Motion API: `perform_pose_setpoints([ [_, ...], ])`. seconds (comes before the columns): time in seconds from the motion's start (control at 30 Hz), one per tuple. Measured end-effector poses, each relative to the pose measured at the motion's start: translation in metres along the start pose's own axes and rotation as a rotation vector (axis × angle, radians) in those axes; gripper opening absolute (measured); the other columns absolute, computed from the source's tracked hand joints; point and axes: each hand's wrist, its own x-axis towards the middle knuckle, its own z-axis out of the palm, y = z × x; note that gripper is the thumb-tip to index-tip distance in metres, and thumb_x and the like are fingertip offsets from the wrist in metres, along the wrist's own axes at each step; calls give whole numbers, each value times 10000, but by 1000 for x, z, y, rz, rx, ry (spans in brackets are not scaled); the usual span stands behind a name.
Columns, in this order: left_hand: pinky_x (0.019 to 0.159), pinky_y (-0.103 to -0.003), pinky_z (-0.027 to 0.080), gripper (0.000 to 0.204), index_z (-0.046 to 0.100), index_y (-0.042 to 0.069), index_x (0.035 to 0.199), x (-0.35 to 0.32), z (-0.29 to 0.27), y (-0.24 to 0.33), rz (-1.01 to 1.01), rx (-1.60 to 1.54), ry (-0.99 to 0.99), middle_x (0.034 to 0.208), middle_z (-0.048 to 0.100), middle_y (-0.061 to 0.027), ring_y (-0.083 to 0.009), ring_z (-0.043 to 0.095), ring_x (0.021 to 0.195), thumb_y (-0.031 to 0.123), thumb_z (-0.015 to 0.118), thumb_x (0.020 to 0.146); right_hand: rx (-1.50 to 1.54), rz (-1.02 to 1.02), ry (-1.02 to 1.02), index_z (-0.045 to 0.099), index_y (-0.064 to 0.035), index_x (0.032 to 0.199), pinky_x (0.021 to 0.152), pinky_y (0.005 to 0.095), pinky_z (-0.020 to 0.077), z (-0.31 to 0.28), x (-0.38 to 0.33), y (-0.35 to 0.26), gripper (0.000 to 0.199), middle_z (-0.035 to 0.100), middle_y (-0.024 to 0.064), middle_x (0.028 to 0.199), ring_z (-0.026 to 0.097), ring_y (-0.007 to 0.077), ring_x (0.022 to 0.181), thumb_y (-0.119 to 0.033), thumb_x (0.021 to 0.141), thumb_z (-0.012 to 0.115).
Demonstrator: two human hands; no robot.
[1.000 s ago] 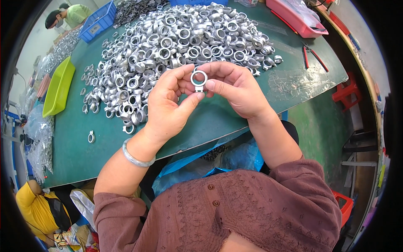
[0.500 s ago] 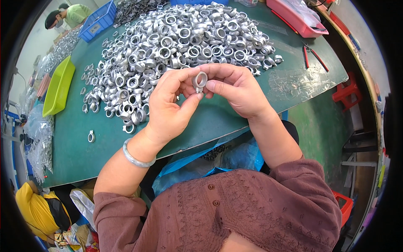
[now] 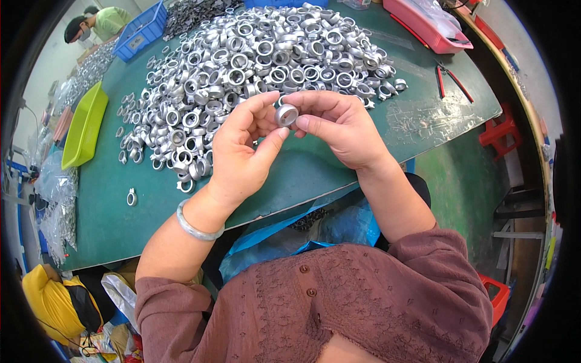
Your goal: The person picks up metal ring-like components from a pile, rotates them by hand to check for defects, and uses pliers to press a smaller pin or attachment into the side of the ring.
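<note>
Between my two hands, just above the near side of the pile, is a silver metal ring (image 3: 286, 115), tilted so its round opening faces me. My right hand (image 3: 339, 127) pinches it between thumb and fingers. The thumb and fingertips of my left hand (image 3: 247, 145) close in on the ring's other side; its fingers are curled. Behind my hands spreads a large pile of similar metal rings (image 3: 242, 63), many with a small lug. One single ring (image 3: 132, 196) lies apart on the green table (image 3: 109, 227) at the left.
A yellow-green tray (image 3: 86, 127) stands at the left, a blue crate (image 3: 140, 31) at the far left. Red-handled pliers (image 3: 451, 81) lie at the right near a pink basket (image 3: 417, 24). A blue plastic bag (image 3: 345, 227) hangs below the table edge. Another person (image 3: 106, 24) works beyond.
The ring has been turned between my fingers: its lug pointed down before and is now out of sight. My left fingers have shifted slightly; the pile is unchanged.
</note>
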Motion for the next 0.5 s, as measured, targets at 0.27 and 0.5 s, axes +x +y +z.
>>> perform_pose_setpoints([
  [0.27,791,-236,456,432,430,-3,1205,2,0,-1,-82,-104,26,979,569,-61,-125,564,896,-77,558,798,-40,2,22,588,12,1059,691,228,470,2,0,-2,250,627,43,947,569,84,799,-10,814,544],
  [0.5,770,-244,469,343,492,-8,1137,4,-2,-4,-143,-181,32,995,589,-69,-123,569,885,-54,565,805,-66,1,33,598,12,1041,675,217,465,2,0,-4,234,632,37,919,571,74,775,-39,814,574],
])
